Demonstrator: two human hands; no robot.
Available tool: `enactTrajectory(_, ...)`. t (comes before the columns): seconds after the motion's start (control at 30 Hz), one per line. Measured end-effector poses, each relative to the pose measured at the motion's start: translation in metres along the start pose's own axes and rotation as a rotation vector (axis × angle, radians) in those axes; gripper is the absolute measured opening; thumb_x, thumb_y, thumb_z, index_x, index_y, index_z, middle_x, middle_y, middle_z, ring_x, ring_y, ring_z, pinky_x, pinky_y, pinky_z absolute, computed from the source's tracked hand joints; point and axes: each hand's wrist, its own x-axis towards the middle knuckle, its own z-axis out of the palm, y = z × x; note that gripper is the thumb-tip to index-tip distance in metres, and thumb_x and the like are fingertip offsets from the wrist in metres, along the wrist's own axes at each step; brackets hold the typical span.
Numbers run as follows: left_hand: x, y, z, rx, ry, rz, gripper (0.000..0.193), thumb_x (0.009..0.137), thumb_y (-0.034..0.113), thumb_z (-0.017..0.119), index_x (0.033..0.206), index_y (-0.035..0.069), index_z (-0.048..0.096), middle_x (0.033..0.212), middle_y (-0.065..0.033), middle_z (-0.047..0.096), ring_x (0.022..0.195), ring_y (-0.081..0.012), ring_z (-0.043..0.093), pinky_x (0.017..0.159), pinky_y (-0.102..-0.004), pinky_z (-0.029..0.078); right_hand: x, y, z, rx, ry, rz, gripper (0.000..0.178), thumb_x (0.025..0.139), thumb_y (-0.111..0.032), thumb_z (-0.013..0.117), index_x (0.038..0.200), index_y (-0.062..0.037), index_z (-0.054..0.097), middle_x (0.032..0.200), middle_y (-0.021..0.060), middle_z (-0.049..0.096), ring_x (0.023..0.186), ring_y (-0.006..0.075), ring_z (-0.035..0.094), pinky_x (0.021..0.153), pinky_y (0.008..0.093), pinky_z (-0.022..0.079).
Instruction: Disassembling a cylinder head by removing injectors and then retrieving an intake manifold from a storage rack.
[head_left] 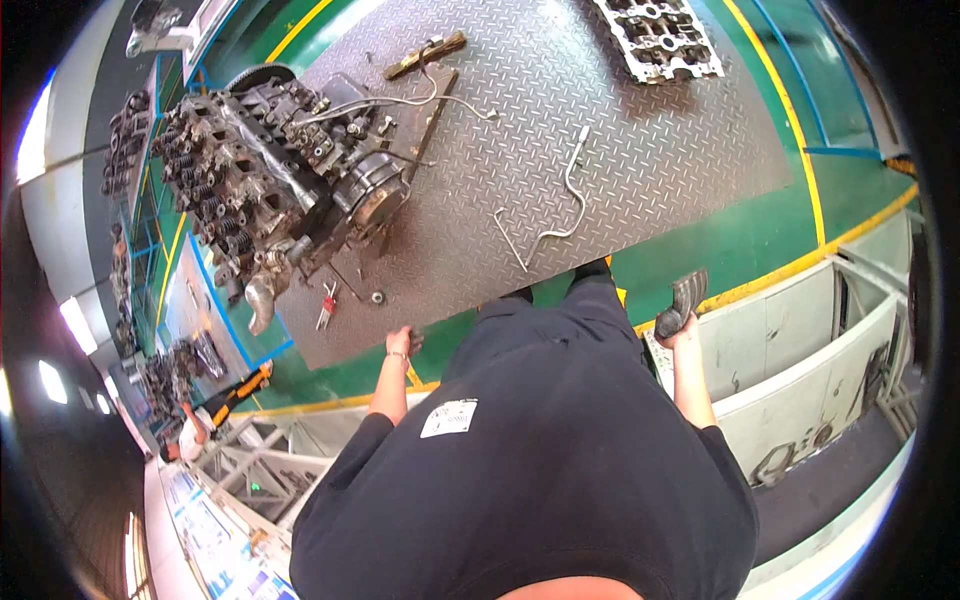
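My right hand (686, 334) is closed round the lower end of a dark grey curved pipe elbow (689, 296), held out to the right of my body, off the table. My left hand (403, 343) is low, by the table's near edge, with its fingers curled. Something small and greyish shows at its fingertips, too small to name. Nearest to that hand on the table lie a small round metal part (377, 297) and a red-handled tool (326, 306). Left of them stands a large, dirty engine (270, 180) with rows of valve springs.
On the patterned steel table (480, 190) lie a bent thin metal pipe (571, 190), a wooden block (425, 56) and a cylinder head (665, 40). A pale metal cabinet (790, 370) stands at the right. Another person (192, 435) is far off at the left.
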Motion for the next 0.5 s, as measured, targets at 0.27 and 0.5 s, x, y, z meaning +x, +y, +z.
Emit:
enactTrajectory(0.27, -0.056, 0.051, 0.074, -0.132, -0.098, 0.229, 0.027, 0.097, 0.022, 0.055, 0.115, 0.004, 0.064, 0.097, -0.0081, 0.071, 0.081, -0.0217, 0.072, 0.065, -0.0316, 0.056, 0.004, -0.074, 0.074, -0.123, 0.049, -0.016, 0.047, 0.089, -0.060, 0.043, 0.109, -0.0230, 0.064, 0.108, 0.0021, 0.066, 0.101, 0.0254, 0.060, 0.087, 0.0480, 0.044)
enactTrajectory(0.5, -0.078, 0.023, 0.093, -0.194, -0.090, 0.108, 0.028, 0.098, 0.022, 0.055, 0.118, 0.005, 0.064, 0.099, -0.0073, 0.072, 0.084, -0.0190, 0.072, 0.066, -0.0300, 0.054, 0.007, -0.103, 0.107, -0.163, 0.036, -0.011, 0.045, 0.091, -0.057, 0.040, 0.112, -0.0264, 0.064, 0.112, -0.0025, 0.067, 0.104, 0.0231, 0.060, 0.087, 0.0486, 0.044)
